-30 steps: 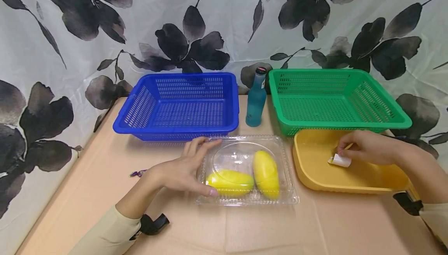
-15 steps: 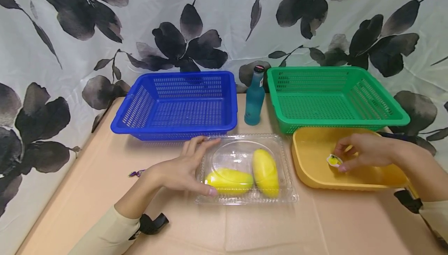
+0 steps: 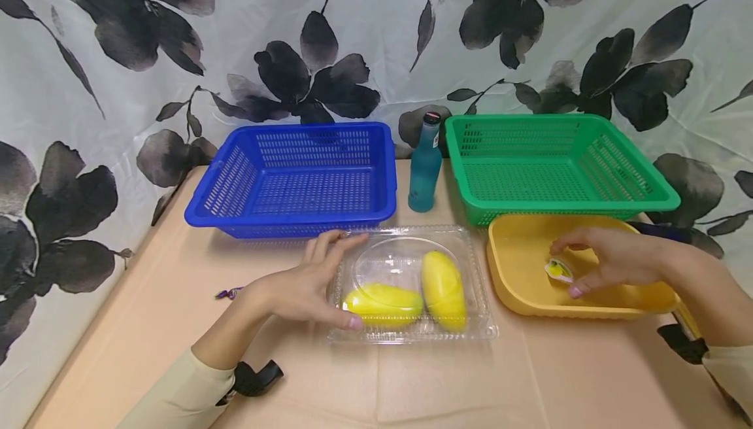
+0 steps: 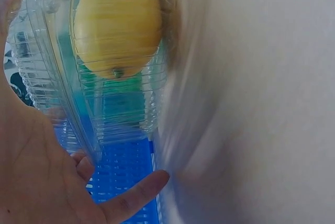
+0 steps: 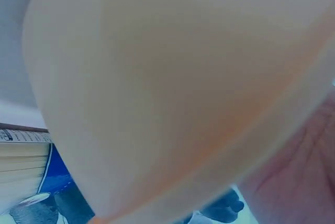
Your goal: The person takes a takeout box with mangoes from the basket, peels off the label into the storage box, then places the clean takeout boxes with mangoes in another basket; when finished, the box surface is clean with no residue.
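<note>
Left hand (image 3: 300, 291): relaxed, near-straight fingers touching ribbed clear clamshell box (image 3: 470, 324) on worktop (image 3: 176, 298).
Right hand (image 3: 612, 260): curled fingers pinching small glossy wrapped sweet (image 3: 557, 270) over smooth yellow tray (image 3: 512, 272).

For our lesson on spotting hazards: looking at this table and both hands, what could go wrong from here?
1. The right hand only pinches the small packet over the yellow tray; it may slip.
2. The left hand rests on the clear box edge; pressing could pop it or shift the two yellow fruits.
3. The upright blue bottle could topple if bumped.
</note>
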Available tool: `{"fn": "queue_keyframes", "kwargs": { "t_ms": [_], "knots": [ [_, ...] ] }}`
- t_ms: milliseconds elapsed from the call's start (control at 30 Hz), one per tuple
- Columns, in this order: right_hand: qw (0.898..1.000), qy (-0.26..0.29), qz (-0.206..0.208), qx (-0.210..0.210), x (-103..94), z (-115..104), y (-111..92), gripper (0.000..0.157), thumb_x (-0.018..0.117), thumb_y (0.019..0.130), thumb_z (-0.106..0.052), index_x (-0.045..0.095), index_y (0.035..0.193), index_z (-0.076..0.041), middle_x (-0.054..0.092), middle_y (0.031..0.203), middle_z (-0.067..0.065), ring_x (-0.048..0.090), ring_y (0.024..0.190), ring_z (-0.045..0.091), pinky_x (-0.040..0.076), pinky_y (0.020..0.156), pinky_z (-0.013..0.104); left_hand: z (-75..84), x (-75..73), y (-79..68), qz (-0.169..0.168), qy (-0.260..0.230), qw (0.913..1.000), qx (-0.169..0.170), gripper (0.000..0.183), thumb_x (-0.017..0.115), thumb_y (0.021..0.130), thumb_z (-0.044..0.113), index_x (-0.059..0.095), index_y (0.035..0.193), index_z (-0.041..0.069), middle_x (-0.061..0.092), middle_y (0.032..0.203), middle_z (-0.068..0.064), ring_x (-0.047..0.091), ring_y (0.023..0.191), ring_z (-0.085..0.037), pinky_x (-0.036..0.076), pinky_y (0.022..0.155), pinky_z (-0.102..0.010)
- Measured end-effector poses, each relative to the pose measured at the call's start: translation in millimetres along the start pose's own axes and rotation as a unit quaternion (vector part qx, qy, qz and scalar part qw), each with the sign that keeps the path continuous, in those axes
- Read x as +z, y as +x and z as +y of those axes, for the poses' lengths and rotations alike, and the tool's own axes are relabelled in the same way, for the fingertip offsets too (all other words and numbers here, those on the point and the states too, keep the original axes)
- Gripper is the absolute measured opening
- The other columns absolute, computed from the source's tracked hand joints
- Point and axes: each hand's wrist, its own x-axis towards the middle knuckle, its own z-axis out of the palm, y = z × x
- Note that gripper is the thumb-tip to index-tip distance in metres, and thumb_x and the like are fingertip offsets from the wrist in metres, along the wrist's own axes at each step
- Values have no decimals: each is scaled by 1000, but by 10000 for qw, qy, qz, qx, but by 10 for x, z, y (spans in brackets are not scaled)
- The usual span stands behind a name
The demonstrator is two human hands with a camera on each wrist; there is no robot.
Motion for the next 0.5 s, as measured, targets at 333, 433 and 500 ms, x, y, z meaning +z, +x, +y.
{"fn": "queue_keyframes", "kwargs": {
  "t_ms": [333,433,500],
  "knots": [
    [9975,-285,607,-200,25,-150,-23,77,85,74,-58,63,133,-14,64,135,3,59,125,32,52,100,46,-16,8,-4,40,2,10000,-4,124,86,68,66,8,162,44,-3,167,-13,-3,152,-36,22,112,-78],
    [9971,-268,695,-158,-1,-205,-49,80,84,75,-60,61,137,-15,62,138,6,58,126,33,52,99,53,-21,15,-1,55,34,10000,2,124,85,68,66,7,162,44,-3,167,-12,-3,151,-36,22,112,-77],
    [9960,-246,838,-195,-20,-246,-61,80,85,74,-59,61,138,-17,62,138,4,59,125,31,53,98,50,-20,14,3,50,45,10000,1,124,85,68,67,7,162,45,-3,167,-11,-3,151,-35,23,112,-77]
  ]
}}
